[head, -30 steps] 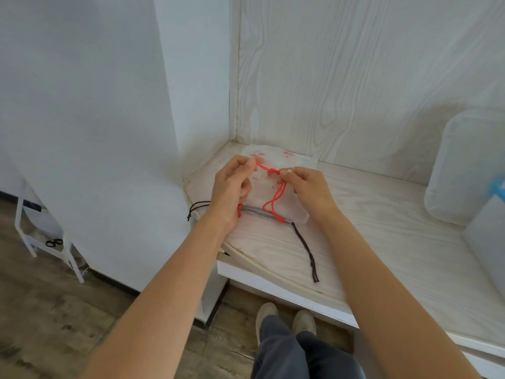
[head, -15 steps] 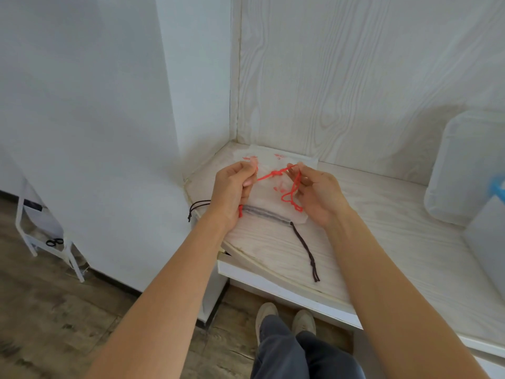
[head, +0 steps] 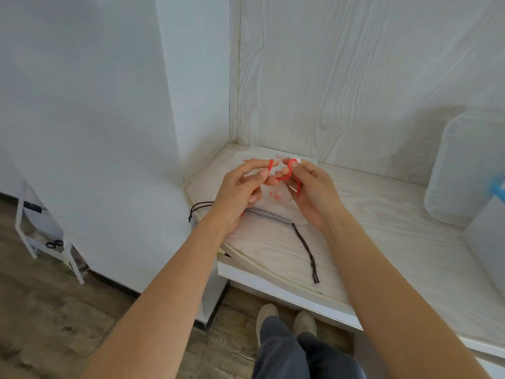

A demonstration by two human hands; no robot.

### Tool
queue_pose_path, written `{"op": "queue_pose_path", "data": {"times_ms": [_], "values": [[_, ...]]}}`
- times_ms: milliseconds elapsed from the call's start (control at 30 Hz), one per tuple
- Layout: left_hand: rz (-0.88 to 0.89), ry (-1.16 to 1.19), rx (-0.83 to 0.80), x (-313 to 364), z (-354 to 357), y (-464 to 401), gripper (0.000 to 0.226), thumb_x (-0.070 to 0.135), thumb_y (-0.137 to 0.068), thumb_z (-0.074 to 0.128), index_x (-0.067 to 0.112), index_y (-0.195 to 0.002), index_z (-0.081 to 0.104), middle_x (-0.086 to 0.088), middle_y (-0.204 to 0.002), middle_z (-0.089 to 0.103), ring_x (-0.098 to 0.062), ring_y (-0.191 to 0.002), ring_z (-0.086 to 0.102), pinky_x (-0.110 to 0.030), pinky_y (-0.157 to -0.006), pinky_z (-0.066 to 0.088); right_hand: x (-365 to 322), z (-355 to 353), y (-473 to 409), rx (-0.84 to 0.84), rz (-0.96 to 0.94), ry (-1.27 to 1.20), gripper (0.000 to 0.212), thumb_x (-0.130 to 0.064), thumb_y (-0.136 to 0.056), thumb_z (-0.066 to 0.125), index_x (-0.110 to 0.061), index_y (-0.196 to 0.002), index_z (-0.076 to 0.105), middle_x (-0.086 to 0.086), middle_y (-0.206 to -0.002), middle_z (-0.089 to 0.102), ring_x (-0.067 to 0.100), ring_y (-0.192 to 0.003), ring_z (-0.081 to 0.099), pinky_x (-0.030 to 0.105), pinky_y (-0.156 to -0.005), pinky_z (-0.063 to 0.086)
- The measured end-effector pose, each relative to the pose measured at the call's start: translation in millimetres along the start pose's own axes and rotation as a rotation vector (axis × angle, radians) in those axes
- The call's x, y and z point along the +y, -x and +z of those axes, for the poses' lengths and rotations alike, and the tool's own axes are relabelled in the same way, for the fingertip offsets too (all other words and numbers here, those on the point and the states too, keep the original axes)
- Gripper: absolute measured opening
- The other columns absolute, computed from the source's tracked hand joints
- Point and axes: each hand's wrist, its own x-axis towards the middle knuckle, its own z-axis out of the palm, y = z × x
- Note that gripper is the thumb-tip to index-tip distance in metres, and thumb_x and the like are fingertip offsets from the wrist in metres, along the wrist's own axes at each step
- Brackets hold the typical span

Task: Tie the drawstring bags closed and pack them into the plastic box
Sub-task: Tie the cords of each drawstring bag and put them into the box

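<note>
Bare shelf (head: 382, 242) surface open between the hands and the plastic box (head: 464, 170) at its right edge, walls closing the back left corner, dark cord (head: 306, 250) trailing toward the front edge.

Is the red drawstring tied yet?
Not yet, it seems. The red drawstring is looped loosely between the left hand and right hand, both pinching it above the bag; no tightened knot shows.

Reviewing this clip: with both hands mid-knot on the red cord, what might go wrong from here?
1. The red cord is looped between the fingertips of the left hand and right hand; a slip could undo the loop.
2. The dark cord trails toward the shelf edge and may snag a forearm.
3. The plastic box sits far to the right, so the bag may loosen during the carry.
</note>
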Motion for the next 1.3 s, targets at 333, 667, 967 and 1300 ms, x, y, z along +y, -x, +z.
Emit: {"op": "queue_pose_path", "data": {"times_ms": [333, 667, 967, 1300], "values": [[-0.01, -0.031, -0.083, 3, 2, 3, 0.024, 0.008, -0.094, 0.05, 0.024, -0.106, 0.063, -0.005, -0.078, 0.069, -0.006, -0.042, 0.029, -0.014, -0.04, 0.022, 0, 10, 4, 0.221, -0.189, 0.377, 0.014, -0.009, -0.084, 0.067, -0.014, -0.071, 0.065, 0.007, -0.067, 0.071, 0.021, -0.062, 0.069, 0.028, -0.067, 0.057], [0.037, -0.167, -0.093, 5, 8, 6, 0.024, 0.004, -0.095, 0.048, 0.008, -0.116, 0.059, -0.011, -0.078, 0.065, 0.0, -0.039, 0.048, -0.011, -0.041, 0.029, -2, 7, 8, -0.021, -0.228, 0.588, 0.016, -0.006, -0.087, 0.061, -0.016, -0.083, 0.073, 0.026, -0.083, 0.069, 0.036, -0.074, 0.065, 0.017, -0.066, 0.052], [0.055, -0.211, -0.059, 4, 9, 7, 0.02, 0.005, -0.093, 0.051, 0.001, -0.111, 0.06, -0.015, -0.078, 0.066, 0.001, -0.038, 0.046, -0.009, -0.041, 0.029, -7, -2, 6, -0.019, -0.157, 0.488, 0.016, 0.003, -0.077, 0.07, -0.011, -0.079, 0.065, 0.001, -0.072, 0.071, 0.01, -0.067, 0.068, 0.017, -0.066, 0.052], [0.057, -0.195, 0.026, 0, 6, 3, 0.018, 0.008, -0.093, 0.053, 0.009, -0.109, 0.062, -0.014, -0.08, 0.068, 0.001, -0.04, 0.039, -0.008, -0.043, 0.03, -9, -4, 8, -0.068, -0.102, 0.403, 0.009, -0.005, -0.086, 0.063, -0.011, -0.087, 0.068, 0.006, -0.084, 0.074, 0.017, -0.083, 0.07, 0.026, -0.083, 0.055]]}}
